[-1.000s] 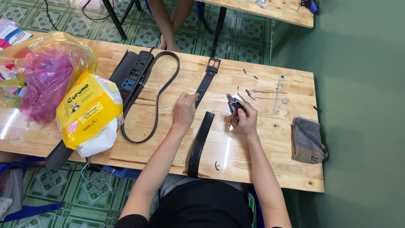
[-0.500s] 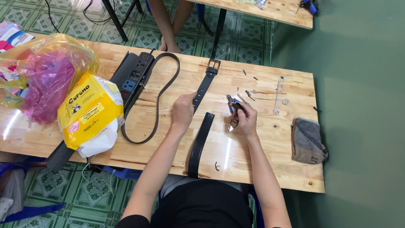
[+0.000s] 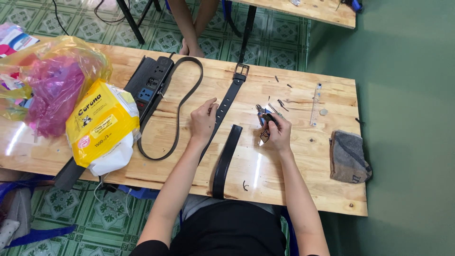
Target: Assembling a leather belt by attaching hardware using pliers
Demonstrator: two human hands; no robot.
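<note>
A long black belt [image 3: 176, 111] loops across the wooden table [image 3: 294, 180], its metal buckle [image 3: 241, 71] at the far side. My left hand [image 3: 204, 121] rests on the belt strap just below the buckle end, fingers curled onto it. A separate short black strap piece [image 3: 225, 161] lies toward the near edge. My right hand [image 3: 277, 132] grips a small pair of pliers [image 3: 262, 112], jaws pointing away from me, with a small metal piece hanging under the hand.
A black power strip [image 3: 149, 80] lies under the belt loop. A yellow packet [image 3: 102, 125] and coloured plastic bags [image 3: 50, 80] fill the left side. A grey cloth [image 3: 348, 156] sits at the right edge, a clear ruler [image 3: 315, 104] and small metal bits beyond my right hand. Another person's legs [image 3: 189, 23] stand across the table.
My left hand has shifted slightly toward me along the belt strap. My right hand still holds the pliers in about the same place.
</note>
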